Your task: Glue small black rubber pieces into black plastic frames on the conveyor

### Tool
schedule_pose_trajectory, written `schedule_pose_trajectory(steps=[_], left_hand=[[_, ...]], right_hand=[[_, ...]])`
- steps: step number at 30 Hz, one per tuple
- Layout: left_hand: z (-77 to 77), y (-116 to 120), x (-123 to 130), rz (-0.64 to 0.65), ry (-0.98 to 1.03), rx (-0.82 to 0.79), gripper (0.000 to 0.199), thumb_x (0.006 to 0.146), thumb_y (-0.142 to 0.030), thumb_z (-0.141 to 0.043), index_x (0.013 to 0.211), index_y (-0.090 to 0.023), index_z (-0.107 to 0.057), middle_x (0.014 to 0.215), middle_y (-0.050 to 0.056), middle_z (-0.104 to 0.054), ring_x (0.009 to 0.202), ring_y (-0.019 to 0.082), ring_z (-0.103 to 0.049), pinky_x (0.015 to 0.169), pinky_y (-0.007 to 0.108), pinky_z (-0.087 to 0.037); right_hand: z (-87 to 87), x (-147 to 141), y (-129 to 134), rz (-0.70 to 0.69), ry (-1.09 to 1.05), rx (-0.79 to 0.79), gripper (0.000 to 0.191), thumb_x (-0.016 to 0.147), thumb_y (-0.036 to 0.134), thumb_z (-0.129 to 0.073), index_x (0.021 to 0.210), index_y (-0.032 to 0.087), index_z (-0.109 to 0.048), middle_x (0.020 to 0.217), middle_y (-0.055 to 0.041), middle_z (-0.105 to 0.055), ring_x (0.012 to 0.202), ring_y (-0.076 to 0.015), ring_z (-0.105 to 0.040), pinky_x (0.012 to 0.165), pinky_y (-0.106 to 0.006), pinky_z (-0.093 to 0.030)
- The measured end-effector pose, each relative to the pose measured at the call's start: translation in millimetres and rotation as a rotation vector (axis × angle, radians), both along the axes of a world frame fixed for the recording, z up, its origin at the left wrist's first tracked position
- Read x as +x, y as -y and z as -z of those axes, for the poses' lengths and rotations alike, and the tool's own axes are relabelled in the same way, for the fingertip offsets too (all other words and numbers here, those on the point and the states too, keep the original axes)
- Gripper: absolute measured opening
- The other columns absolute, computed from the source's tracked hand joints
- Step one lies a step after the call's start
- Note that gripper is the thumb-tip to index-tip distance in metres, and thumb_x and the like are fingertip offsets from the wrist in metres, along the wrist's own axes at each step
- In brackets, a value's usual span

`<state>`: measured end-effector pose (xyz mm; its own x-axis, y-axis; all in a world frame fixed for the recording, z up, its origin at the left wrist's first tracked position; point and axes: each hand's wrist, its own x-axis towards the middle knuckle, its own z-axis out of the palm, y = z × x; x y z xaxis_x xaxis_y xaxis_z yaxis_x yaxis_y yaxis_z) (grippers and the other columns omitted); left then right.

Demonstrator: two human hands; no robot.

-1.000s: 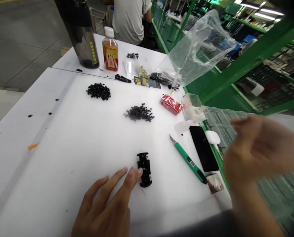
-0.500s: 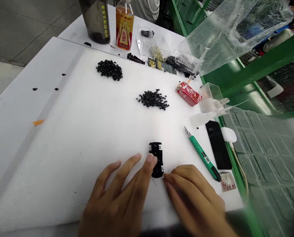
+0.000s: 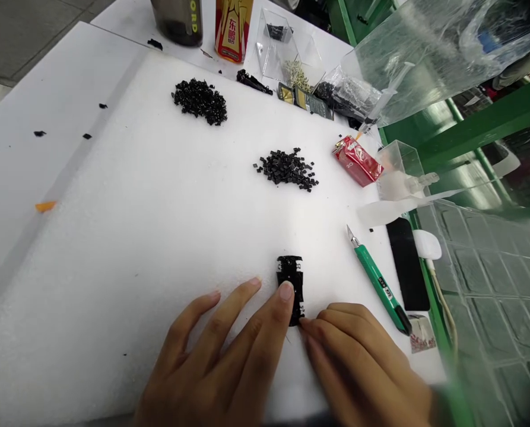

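Note:
A small black plastic part (image 3: 295, 274), shaped like a toy car's chassis with cut-outs along its sides, lies on the white foam sheet (image 3: 167, 219). One fingertip of my left hand (image 3: 220, 356) presses down on its middle, while the other fingers are spread over the foam. My right hand (image 3: 358, 350) is closed in a pinch at the part's lower right corner. Whatever lies between thumb and forefinger there is hidden or too small to name. Right of the part rests a green utility knife (image 3: 380, 284) with its blade out.
Beyond the hands lie a pile of black square pieces (image 3: 286, 169) and a second black pile (image 3: 200, 102). A red crumpled pack (image 3: 358, 161), a white squeeze bottle (image 3: 389, 209) and a black phone (image 3: 408, 264) line the right side. A drink bottle (image 3: 232, 29) stands at the back.
The view has shifted, so the table's things sit differently in the picture. My left fingertip remains on the black part, and my right pinch stays at its lower right corner.

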<state>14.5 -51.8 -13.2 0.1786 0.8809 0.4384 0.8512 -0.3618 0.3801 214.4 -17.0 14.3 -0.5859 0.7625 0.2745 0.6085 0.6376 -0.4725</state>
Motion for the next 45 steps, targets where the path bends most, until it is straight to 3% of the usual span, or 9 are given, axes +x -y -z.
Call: schedule_pose_trajectory(steps=[7,25,28,33,38,45], left_hand=[[-2.7,4.0,-0.3,-0.020,-0.010,-0.028,0.043,0.103,-0.012,-0.045,0.147,-0.012,-0.047,0.143,-0.007,-0.057,0.131,0.020,-0.055,0.109,0.043,-0.041],[-2.7,-0.1,1.3,-0.011,-0.028,-0.025,0.043,0.102,-0.012,-0.043,0.144,-0.013,-0.050,0.142,-0.007,-0.058,0.132,0.018,-0.054,0.113,0.040,-0.037],[-3.7,1.0,-1.0,-0.017,-0.024,-0.019,0.043,0.102,-0.010,-0.041,0.143,-0.012,-0.052,0.142,-0.006,-0.058,0.131,0.017,-0.054,0.114,0.038,-0.037],[-4.1,1.9,-3.0,0.025,-0.046,-0.045,0.049,0.097,-0.006,-0.044,0.145,-0.012,-0.050,0.145,-0.004,-0.055,0.134,0.019,-0.053,0.112,0.040,-0.038],[-5.9,-2.0,-0.9,0.019,-0.036,-0.025,0.045,0.099,-0.007,-0.043,0.143,-0.011,-0.052,0.140,-0.004,-0.060,0.129,0.018,-0.056,0.110,0.038,-0.039],[-3.4,-0.1,-1.1,0.003,-0.038,-0.016,0.043,0.100,-0.008,-0.043,0.141,-0.013,-0.054,0.143,-0.004,-0.058,0.130,0.019,-0.056,0.110,0.041,-0.039]], right_hand=[[-6.5,-0.5,-0.8,0.029,0.069,-0.002,0.019,0.097,0.005,-0.055,0.114,0.009,-0.064,0.108,-0.0105,-0.063,0.107,-0.0166,-0.060,0.098,-0.030,-0.056],[-2.8,-2.4,-4.8,-0.067,-0.013,-0.013,0.031,0.090,-0.005,-0.059,0.119,0.004,-0.061,0.111,-0.0098,-0.064,0.108,-0.0161,-0.056,0.098,-0.030,-0.052],[-3.2,-3.5,-0.9,-0.010,-0.066,-0.045,0.028,0.090,-0.005,-0.060,0.115,0.006,-0.063,0.109,-0.0093,-0.065,0.107,-0.0150,-0.058,0.096,-0.029,-0.053],[-2.3,-13.4,8.4,0.196,-0.243,-0.042,0.024,0.086,-0.007,-0.060,0.103,0.009,-0.066,0.097,-0.0086,-0.064,0.094,-0.0137,-0.062,0.078,-0.026,-0.057],[0.6,-19.4,9.4,0.173,-0.170,0.051,0.026,0.086,-0.007,-0.061,0.105,0.008,-0.068,0.097,-0.0092,-0.066,0.094,-0.0146,-0.063,0.080,-0.027,-0.057],[-1.5,-15.9,7.6,0.150,-0.099,-0.018,0.023,0.090,-0.003,-0.060,0.110,0.009,-0.066,0.105,-0.0088,-0.064,0.100,-0.0133,-0.059,0.088,-0.026,-0.055]])
